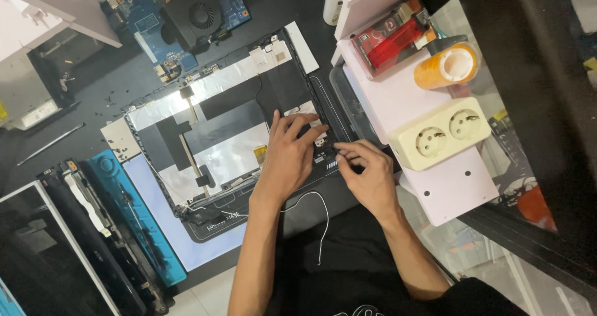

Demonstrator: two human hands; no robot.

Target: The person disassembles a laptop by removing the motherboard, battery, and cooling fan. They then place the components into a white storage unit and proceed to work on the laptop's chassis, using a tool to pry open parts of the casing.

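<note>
Laptop base (217,129) — opened, silver-black shielding exposed, both hands on edge.

Opened laptop base (230,129): matt black plastic frame, shiny silver foil, matt black film patches. Blue circuit board (146,17) with black plastic fan (200,14). Double socket (440,133): smooth cream plastic. Tape roll (446,66): glossy amber. Thin white wire (320,219). Glass tabletop (472,254).

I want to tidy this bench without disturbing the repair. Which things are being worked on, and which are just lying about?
In use: opened laptop shell, left hand flat on it, right hand pinching at a small part on its edge, white wire.

Lying about: fan board, tape roll, double socket, red box.
</note>
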